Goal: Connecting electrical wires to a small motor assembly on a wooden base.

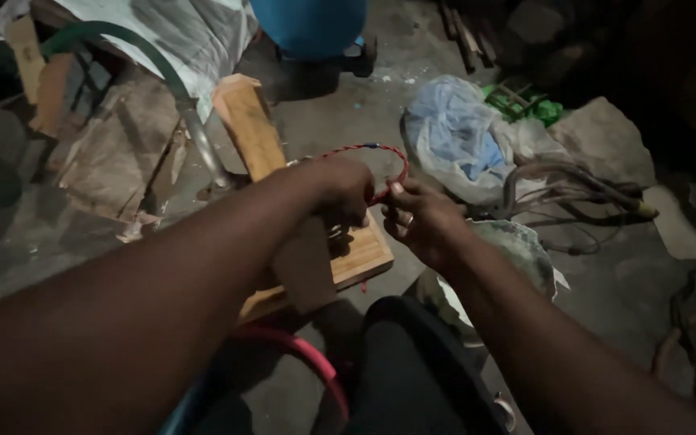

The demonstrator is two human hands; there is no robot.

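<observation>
Red-and-blue twisted wire (380, 151) arcs in a single loop between two hands over a dim workshop floor (348, 105). The left hand (340, 192) is closed in a fist around one end of the wire; the right hand (420, 217) pinches the other end between thumb and fingertips, just beside the left. The loop stands above both hands, over a wooden block (356, 254) that lies on the floor.

By the look of it, the work is mid-course: the wire is already bent round into a loop, but its ends sit hidden in the hands, so whether they are joined cannot be told.

Counted: one wire, two hands, one wooden block, one wooden plank (247, 125) leaning behind it, one red hose (308, 354) curving near the knee, one blue drum (308, 24) at the top, one pale plastic bag (461, 137) and a tangle of dark cables (565, 193) to the right.
</observation>
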